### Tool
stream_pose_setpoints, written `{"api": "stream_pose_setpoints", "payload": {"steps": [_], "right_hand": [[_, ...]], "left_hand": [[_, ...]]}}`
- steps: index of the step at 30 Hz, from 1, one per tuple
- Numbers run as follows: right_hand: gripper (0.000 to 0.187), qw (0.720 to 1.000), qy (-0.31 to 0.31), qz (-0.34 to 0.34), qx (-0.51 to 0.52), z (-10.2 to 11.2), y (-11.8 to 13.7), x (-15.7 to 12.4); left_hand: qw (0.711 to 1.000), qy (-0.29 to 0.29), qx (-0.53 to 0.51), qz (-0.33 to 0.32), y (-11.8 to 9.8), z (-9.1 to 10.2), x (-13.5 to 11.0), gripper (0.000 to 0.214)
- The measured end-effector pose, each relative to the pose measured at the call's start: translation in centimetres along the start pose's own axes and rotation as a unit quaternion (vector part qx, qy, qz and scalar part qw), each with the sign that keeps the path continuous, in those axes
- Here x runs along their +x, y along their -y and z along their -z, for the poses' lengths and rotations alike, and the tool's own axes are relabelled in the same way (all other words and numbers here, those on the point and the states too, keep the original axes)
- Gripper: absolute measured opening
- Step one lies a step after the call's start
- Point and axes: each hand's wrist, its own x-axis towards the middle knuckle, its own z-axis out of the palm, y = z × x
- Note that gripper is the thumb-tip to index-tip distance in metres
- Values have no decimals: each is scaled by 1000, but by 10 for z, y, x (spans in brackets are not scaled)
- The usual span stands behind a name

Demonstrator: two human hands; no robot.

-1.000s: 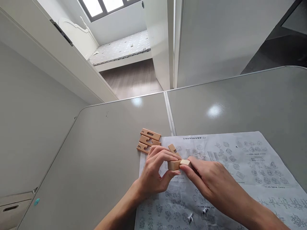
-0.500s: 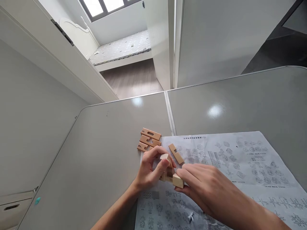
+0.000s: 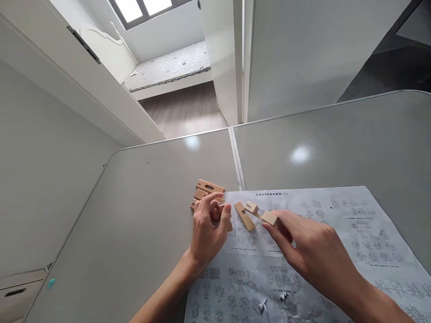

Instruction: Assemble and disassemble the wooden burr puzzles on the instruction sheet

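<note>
the numbered wooden piece [image 3: 261,214], a pale bar marked with a 3 at its far end, lies low over the printed sheet [image 3: 330,233], slanting from far left to near right. the right hand [image 3: 310,251] pinches its near-right end between thumb and forefinger, with the other fingers loosely bent behind. whether the bar's far end touches the paper cannot be told.

just left of it, a notched piece [image 3: 244,216] lies flat on the sheet, free of both hands and close to the bar's marked end.

further left, the left hand [image 3: 208,231] sits at the sheet's left edge, back upward, fingers curled down over a small wooden bit. whether they grip it or only cover it cannot be told.

beyond the left fingertips a row of wooden pieces [image 3: 208,187] lies side by side on the bare grey table [image 3: 141,215], the farthest one showing a slot and a 2; the nearer ones are partly hidden by the hand.

the sheet, creased and covered in small diagrams, spreads over the near right part of the table. a seam [image 3: 235,157] runs away across the table top from the sheet's far edge.
</note>
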Motion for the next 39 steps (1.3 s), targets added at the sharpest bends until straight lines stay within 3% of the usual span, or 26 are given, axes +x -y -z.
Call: {"api": "stream_pose_setpoints", "payload": {"steps": [6,19,32,39], "right_hand": [[50,999,-3,-8,-51,-8,-9,4],[47,997,8,31,-65,-25,-3,4],[27,996,44,59,-44,-22,12,3],[28,993,75,84,-16,-31,20,-1]], "left_hand": [[994,-44,81,-55,2,-4,4,18],[987,-18,122,-104,-1,-9,0,22],[988,8,115,-103,-1,-6,2,21],[999,-48,15,-17,2,-3,5,19]]}}
